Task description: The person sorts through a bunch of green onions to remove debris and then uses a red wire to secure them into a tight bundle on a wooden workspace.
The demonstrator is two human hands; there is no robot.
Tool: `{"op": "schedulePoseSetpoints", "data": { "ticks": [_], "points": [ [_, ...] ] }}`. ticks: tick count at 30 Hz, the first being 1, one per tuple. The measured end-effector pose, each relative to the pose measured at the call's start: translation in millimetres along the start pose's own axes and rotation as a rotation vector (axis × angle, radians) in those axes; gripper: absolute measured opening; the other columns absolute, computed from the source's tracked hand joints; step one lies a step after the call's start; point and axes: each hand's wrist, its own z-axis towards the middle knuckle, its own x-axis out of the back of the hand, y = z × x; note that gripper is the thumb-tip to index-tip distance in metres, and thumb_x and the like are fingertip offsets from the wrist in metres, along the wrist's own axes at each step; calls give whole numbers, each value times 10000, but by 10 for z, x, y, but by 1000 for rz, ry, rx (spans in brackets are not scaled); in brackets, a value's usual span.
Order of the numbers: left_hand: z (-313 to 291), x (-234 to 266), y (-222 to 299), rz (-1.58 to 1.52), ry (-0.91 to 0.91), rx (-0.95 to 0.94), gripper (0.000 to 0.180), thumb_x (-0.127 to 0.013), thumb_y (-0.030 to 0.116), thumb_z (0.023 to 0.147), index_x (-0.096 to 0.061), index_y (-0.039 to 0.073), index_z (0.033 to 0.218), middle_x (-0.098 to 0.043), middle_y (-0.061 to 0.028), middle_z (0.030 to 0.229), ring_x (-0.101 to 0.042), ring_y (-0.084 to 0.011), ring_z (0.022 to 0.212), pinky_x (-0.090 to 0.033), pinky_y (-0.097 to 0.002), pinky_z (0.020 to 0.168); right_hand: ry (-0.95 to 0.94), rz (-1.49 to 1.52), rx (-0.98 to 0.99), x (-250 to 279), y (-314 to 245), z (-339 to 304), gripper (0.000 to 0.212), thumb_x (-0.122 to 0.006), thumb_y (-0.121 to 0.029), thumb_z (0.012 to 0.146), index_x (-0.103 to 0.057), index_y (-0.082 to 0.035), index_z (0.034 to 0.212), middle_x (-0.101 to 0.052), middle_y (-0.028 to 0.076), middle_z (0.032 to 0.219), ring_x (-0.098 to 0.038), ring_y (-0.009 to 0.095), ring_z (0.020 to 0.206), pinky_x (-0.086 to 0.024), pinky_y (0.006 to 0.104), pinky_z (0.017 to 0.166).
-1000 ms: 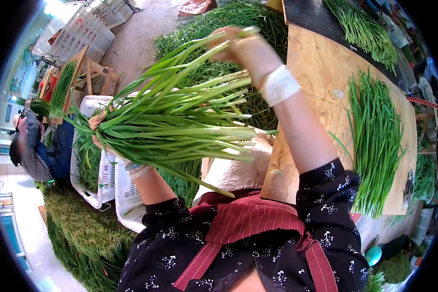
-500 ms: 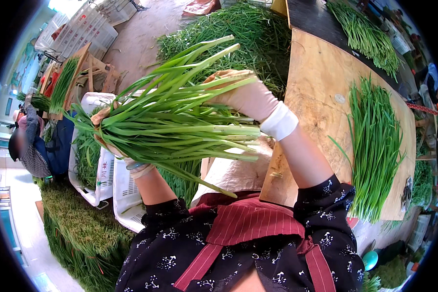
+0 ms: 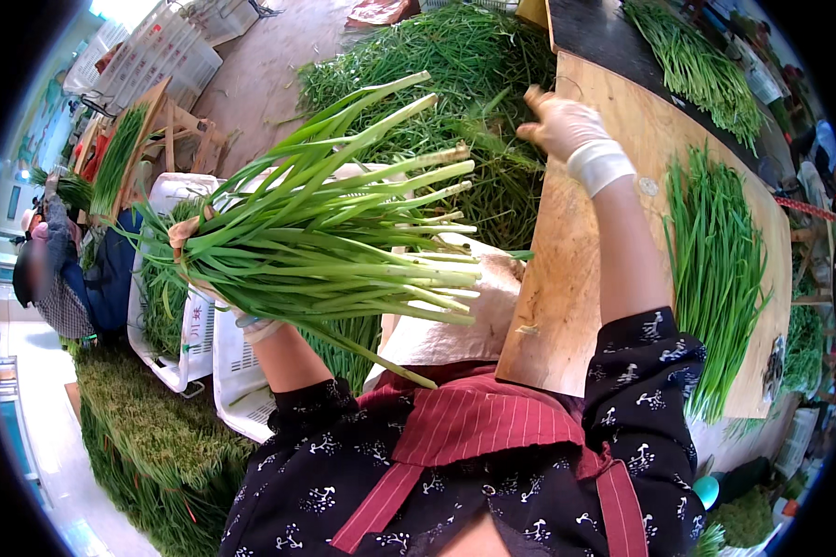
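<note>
Clenched in the left hand [image 3: 184, 235], tan at the thumb and with fingers mostly hidden, around the leafy end of a broad bunch of long, flat green leaves [image 3: 325, 255] with pale stalks. Held up in front of the body, partly hiding 2 white, slotted plastic crates [image 3: 197, 342], pale ends fanned unevenly to the right, 1 stalk sagging below the rest. Right hand [image 3: 564, 128], in a thin pale glove with a white cuff [image 3: 601, 167], seemingly empty, fingers spread, well apart from the bunch, near a loose green leafy heap [image 3: 427, 46] and a pale wooden board [image 3: 585, 269] bearing a flat layer of long green blades [image 3: 715, 278]. Probably light for its bulk; likely limp and easily creased at the leaf tips, firmer along the stalks, perhaps slick if damp. Best gripped around the gathered leaf end, or cradled midway from beneath, without squeezing hard enough to bruise.
</note>
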Motion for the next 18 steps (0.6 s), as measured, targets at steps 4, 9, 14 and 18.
{"op": "schedulePoseSetpoints", "data": {
  "ticks": [4,9,14,18],
  "points": [
    [44,49,-85,143,95,-110,201,-514,158,911,-520,-15,1014,-581,-59,903,-546,-89,852,-417,-240,838,-680,773,241,-51,-348,22,406,-638,-333,823,-622,-62,1125,-652,94,1053,-590,188,971,-457,287,851],
    [139,125,-53,797,-18,-393,67,-563,35,859,-546,11,919,-569,-28,866,-527,-71,795,-446,-207,754,-955,1389,434,-279,-758,-359,431,-675,-397,803,-659,-43,1047,-659,68,999,-577,142,911,-436,279,820],
    [79,-32,-22,-122,-4,139,134,-478,123,923,-574,40,882,-596,-26,856,-560,-96,860,-324,-306,1015,-1009,2328,182,-449,-738,-654,364,-630,-172,843,-557,33,1135,-601,139,1111,-602,172,980,-496,304,859],
    [-54,-227,-58,-660,-229,455,101,-505,161,905,-548,70,917,-579,-17,933,-546,-134,939,-266,-381,1075,-949,2019,59,-424,-798,-662,306,-534,-156,900,-541,11,1156,-603,107,1103,-606,171,944,-505,260,820]
  ]
}}
